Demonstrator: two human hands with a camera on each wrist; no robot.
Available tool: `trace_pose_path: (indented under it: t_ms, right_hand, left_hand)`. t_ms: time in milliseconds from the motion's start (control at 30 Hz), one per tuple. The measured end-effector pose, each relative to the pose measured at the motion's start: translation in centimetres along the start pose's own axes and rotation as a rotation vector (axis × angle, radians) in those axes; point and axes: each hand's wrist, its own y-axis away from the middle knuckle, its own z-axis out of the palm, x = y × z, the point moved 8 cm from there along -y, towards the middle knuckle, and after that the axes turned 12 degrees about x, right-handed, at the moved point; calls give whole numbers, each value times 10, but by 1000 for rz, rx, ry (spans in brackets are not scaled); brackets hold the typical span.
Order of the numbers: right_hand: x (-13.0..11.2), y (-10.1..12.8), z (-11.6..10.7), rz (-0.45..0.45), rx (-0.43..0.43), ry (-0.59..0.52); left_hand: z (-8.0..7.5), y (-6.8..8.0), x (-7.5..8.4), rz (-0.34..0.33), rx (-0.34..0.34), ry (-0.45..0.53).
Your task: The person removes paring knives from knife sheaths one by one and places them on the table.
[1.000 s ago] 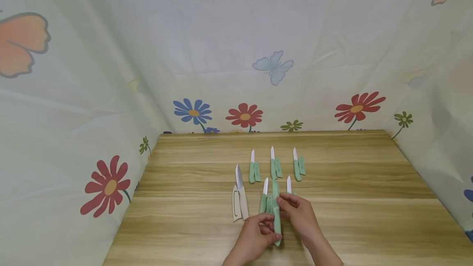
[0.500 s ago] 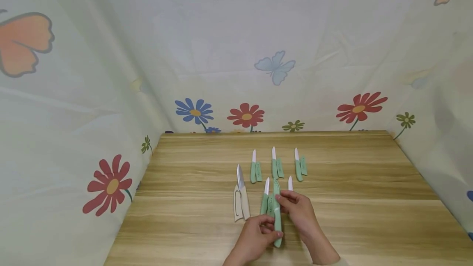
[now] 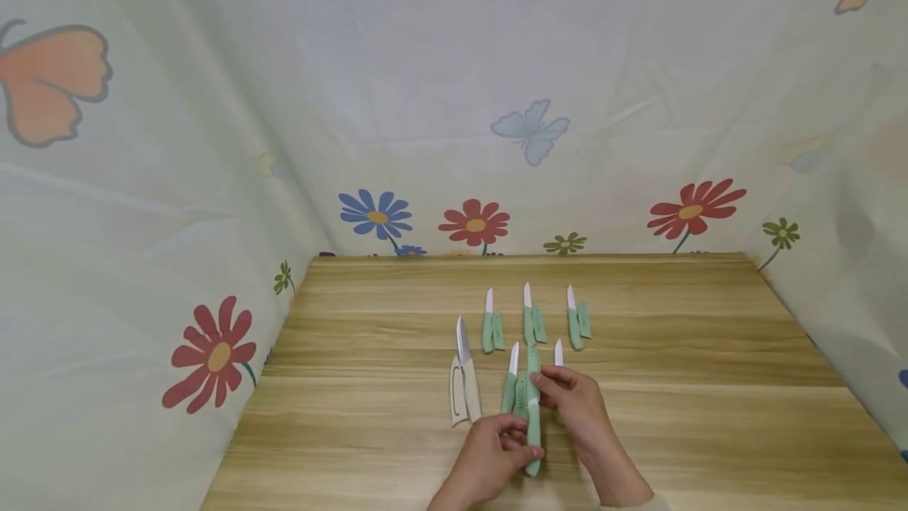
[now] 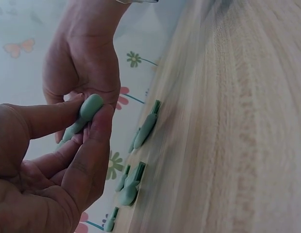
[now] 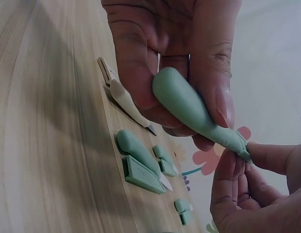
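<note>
Both hands hold one green knife (image 3: pixel 533 420) upright-lengthwise just above the wooden table (image 3: pixel 709 416), its blade inside a green sheath. My left hand (image 3: pixel 526 452) grips the rounded handle end (image 4: pixel 88 110) between thumb and fingers. My right hand (image 3: pixel 543 385) pinches the narrow sheath end (image 5: pixel 238 144) farther from me. In the right wrist view the left hand's fingers (image 5: pixel 141 73) wrap the thick handle (image 5: pixel 182 102).
Three green knives with loose sheaths lie in a back row (image 3: pixel 530 323). Nearer are a beige knife and sheath (image 3: pixel 463 389), a green knife and sheath (image 3: pixel 512 385), and a white blade (image 3: pixel 558 353) behind my right hand. Flower-printed cloth (image 3: pixel 213 353) walls the table.
Both hands keep their hold on the green knife and it has hardly moved. Only the view has shifted slightly.
</note>
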Motion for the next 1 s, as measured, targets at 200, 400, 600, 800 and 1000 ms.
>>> trace_pose_path:
  t_ms: [200,400,600,800,1000]
  right_hand:
    - [-5,-2,-1,-9,8,6]
    - [-8,-4,-2,-12,15,8]
    - [-15,-5,-2,-19,17,0]
    - [-19,-8,-2,-25,24,3]
    - [-26,-12,-6,-33,39,13]
  left_hand:
    - [1,0,0,2,-13,6]
    - [3,1,-1,-6,-29,32]
    - [4,2,-1,-21,-37,46]
    - [3,3,-1,-22,-37,33]
    - [4,6,-2,-40,-66,25]
